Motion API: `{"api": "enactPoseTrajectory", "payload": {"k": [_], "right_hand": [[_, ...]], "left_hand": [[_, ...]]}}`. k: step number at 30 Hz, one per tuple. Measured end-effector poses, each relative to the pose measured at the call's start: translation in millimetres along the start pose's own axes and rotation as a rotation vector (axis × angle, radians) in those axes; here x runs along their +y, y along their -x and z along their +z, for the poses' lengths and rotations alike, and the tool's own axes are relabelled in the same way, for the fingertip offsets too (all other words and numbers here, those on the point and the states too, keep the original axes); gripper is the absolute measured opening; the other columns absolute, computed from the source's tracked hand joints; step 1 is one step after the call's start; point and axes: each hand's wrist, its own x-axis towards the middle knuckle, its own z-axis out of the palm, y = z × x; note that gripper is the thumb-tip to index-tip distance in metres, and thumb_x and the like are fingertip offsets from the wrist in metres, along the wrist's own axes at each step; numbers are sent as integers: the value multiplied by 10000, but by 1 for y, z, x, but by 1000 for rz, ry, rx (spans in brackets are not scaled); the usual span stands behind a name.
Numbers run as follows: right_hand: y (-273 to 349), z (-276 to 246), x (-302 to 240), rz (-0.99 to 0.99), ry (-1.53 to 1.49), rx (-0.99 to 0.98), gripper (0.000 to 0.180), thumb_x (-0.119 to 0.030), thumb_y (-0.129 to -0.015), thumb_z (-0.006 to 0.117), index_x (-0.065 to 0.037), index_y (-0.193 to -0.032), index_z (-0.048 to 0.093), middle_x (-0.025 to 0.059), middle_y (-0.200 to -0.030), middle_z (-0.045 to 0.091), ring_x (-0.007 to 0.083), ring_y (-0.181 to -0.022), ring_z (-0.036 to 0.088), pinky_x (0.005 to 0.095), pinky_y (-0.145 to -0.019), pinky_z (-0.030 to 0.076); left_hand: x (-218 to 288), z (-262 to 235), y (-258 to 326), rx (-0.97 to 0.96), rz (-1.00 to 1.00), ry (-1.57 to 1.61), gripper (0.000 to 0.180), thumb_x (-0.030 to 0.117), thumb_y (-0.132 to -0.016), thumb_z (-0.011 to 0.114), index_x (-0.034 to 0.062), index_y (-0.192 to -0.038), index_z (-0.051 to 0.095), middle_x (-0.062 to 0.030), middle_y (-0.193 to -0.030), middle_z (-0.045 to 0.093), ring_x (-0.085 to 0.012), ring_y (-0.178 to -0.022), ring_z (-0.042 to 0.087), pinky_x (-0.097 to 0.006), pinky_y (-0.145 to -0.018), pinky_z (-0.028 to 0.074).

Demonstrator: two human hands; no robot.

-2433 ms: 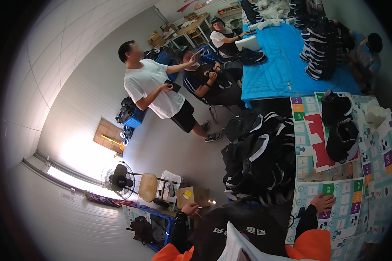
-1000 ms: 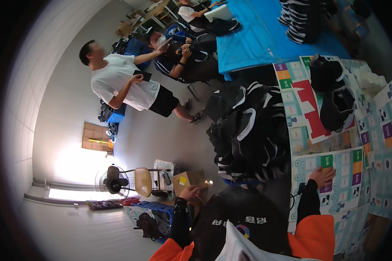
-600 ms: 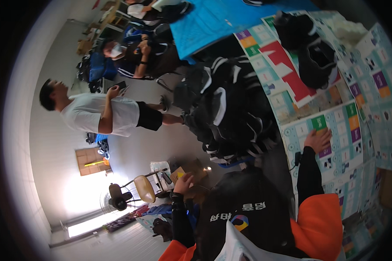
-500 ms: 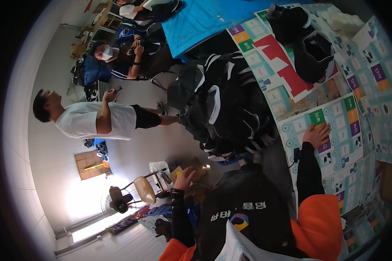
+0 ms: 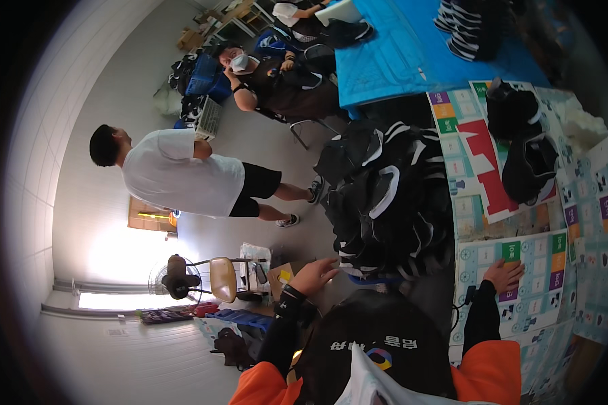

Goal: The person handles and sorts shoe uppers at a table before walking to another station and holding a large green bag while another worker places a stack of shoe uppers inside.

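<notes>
Resting palm-down on the printed sheet (image 5: pixel 476 270), the right hand (image 5: pixel 503 276), fingers flat and loosely spread, as half a second ago; the left hand (image 5: pixel 313 275), opened, fingers straight and pointing right, now nearer the pile of black shoes (image 5: pixel 392 223) than then. Pile: left of the sheet, long axis running away from the person, individual toe directions mostly unclear. Beyond the sheet: two black shoes (image 5: pixel 520 177), one behind the other, the nearer with opening upward.
</notes>
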Motion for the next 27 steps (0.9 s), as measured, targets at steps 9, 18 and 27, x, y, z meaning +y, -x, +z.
{"api": "enactPoseTrajectory", "payload": {"k": [9, 18, 27], "right_hand": [[0, -14, -10, 42, 101, -9, 683, -513, -1024, 395, -152, -1586, 250, 48, -1665, 192, 243, -1542, 131, 567, -1199, 164], [3, -5, -2, 58, 56, 29, 662, -489, -1025, 402, -152, -1578, 264, 62, -1660, 205, 256, -1535, 164, 571, -1194, 180], [0, 9, 4, -12, -3, 176, 687, -472, -997, 496, -140, -1566, 302, 67, -1626, 273, 267, -1519, 211, 556, -1180, 232]], "left_hand": [[-65, -14, 36, 157, 5, -253, 445, 336, -951, 659, 21, -1263, 630, -188, -1082, 708, -330, -951, 693, -396, -833, 541], [-99, -38, 78, 167, -286, -27, 434, 344, -953, 667, 50, -1270, 633, -162, -1022, 726, -261, -922, 715, -364, -825, 551], [-80, -58, 79, 327, -245, 74, 385, 222, -996, 611, -3, -1308, 590, -153, -1029, 741, -225, -944, 728, -322, -833, 558]]}}
